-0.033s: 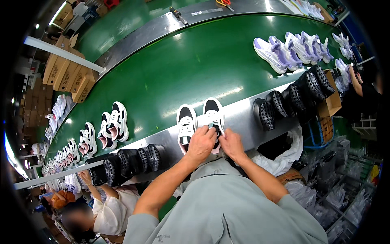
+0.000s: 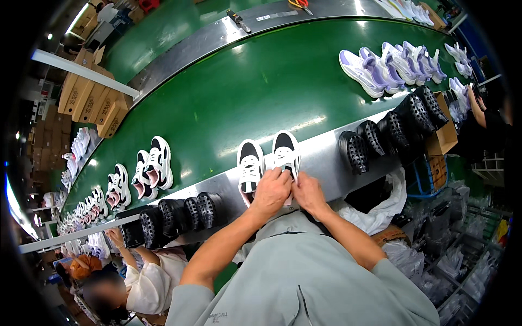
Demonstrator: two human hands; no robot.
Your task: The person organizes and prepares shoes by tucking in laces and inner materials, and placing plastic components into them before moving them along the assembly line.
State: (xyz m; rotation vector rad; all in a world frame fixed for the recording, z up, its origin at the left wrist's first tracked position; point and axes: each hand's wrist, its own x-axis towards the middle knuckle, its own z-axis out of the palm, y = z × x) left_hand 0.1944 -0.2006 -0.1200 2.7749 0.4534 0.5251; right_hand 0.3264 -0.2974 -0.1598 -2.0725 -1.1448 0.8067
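1. Shoes (image 2: 250, 163), a black-and-white pair, stand side by side before me on the metal desk (image 2: 322, 163), toes over the green belt (image 2: 217, 108)
2. From my remote seat, I see my left hand (image 2: 273, 190) curled over the back of the right shoe (image 2: 284, 154), my right hand (image 2: 308, 191) bunched at its right side; what they pinch, I cannot tell
3. Black studded blocks (image 2: 353, 153) line the desk to my right

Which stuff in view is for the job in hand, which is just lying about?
Job:
right shoe
left hand and right hand, both at it
left shoe, probably

Apparently lying about:
yellow-black tool
orange-handled tool
purple-white shoes
cartons
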